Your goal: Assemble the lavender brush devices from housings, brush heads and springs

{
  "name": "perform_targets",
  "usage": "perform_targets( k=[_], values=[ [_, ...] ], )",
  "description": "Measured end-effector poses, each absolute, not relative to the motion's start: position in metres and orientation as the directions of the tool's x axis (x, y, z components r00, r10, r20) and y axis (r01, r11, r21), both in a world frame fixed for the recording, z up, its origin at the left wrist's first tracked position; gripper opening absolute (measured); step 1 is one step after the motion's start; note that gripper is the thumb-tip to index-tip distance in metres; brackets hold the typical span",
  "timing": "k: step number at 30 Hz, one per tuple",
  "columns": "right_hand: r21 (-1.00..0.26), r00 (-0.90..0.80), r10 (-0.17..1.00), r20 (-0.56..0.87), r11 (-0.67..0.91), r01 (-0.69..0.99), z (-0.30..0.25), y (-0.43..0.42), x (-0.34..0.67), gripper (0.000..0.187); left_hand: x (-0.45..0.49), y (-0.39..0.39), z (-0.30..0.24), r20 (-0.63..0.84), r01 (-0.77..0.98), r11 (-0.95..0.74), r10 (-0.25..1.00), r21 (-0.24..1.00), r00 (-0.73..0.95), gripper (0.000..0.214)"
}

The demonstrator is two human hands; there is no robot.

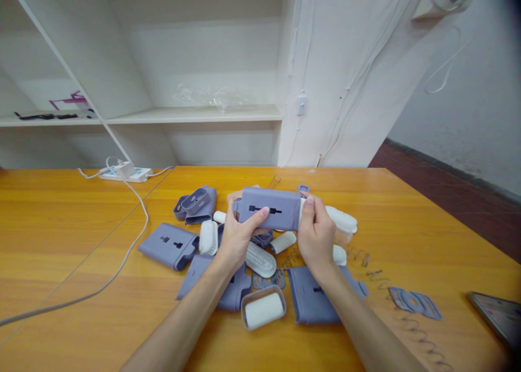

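One purple casing [271, 198] is observed in the head view, held jointly by the left hand [240, 231] and the right hand [318, 233]; it serves as reference for all positions below. The purple casing is raised over the wooden table [345, 184], lying lengthwise from side to side, its slotted face toward the camera. The left hand grips its left end, thumb on the slotted face, fingers mostly hidden behind. The right hand is closed at its right end, thumb and fingers on a white part [302, 212] there; how deep that part sits cannot be told. Left of the purple casing lie an oval frame [196, 201] resting on another purple piece, a white brush [209, 237] and a slotted housing [160, 250]. Nearer the wearer than the purple casing are a ridged white piece [261, 260], a white block [284, 243] and a clear tray [244, 312] containing a white insert [264, 310]. To its right, and nearer the wearer, are loose springs [360, 256], flat purple plates [415, 302] and, well apart, a dark-edged phone [496, 313]. Beyond the purple casing, leftward, is a power strip [142, 174]; farther back stands white shelving [191, 115].
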State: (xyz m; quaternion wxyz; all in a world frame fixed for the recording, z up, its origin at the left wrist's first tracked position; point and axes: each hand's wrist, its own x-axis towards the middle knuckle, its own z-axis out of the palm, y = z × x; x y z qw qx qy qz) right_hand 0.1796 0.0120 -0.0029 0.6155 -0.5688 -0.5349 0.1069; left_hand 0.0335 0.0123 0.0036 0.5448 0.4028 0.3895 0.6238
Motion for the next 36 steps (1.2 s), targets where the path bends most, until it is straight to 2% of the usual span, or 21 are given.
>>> perform_targets(
  k=[2,4,6,8,10,13,20,29,33,36],
  values=[
    [-0.887,0.409,0.791,0.455,0.363,0.284,0.000,0.015,0.181,0.040,0.033,0.013,0.002,0.046,-0.385,-0.079,0.994,0.919,-0.095,0.055],
    [-0.943,0.342,0.891,0.298,0.331,-0.040,0.002,0.019,0.184,0.040,0.033,0.013,0.002,0.039,-0.394,-0.079,0.993,0.916,-0.108,0.054],
    [-0.917,0.226,0.960,0.168,0.237,-0.322,0.003,0.022,0.187,0.041,0.034,0.012,0.001,0.058,-0.397,-0.097,0.992,0.913,-0.109,0.054],
    [-0.881,0.169,0.978,0.123,0.186,-0.434,0.002,0.023,0.189,0.041,0.035,0.012,0.001,0.069,-0.404,-0.105,0.992,0.909,-0.102,0.053],
    [-0.890,0.190,0.971,0.147,0.213,-0.403,0.000,0.024,0.189,0.040,0.036,0.012,0.000,0.054,-0.412,-0.087,0.994,0.907,-0.091,0.049],
    [-0.927,0.262,0.936,0.234,0.296,-0.229,-0.003,0.025,0.189,0.040,0.036,0.012,-0.001,0.033,-0.427,-0.068,0.996,0.902,-0.088,0.045],
    [-0.928,0.268,0.890,0.368,0.368,0.052,0.002,0.018,0.188,0.042,0.034,0.011,0.001,-0.013,-0.467,-0.018,0.998,0.884,-0.063,0.043],
    [-0.925,0.199,0.903,0.380,0.365,0.111,-0.004,0.019,0.190,0.048,0.032,0.014,-0.001,-0.039,-0.448,0.001,0.996,0.894,-0.076,0.049],
    [-0.898,0.263,0.866,0.426,0.368,0.243,-0.001,0.015,0.187,0.052,0.034,0.014,-0.001,-0.030,-0.464,0.000,0.998,0.886,-0.058,0.047],
    [-0.900,0.340,0.837,0.428,0.361,0.244,0.002,0.010,0.182,0.049,0.036,0.012,0.000,-0.034,-0.482,0.007,0.998,0.876,-0.046,0.045]
  ],
)
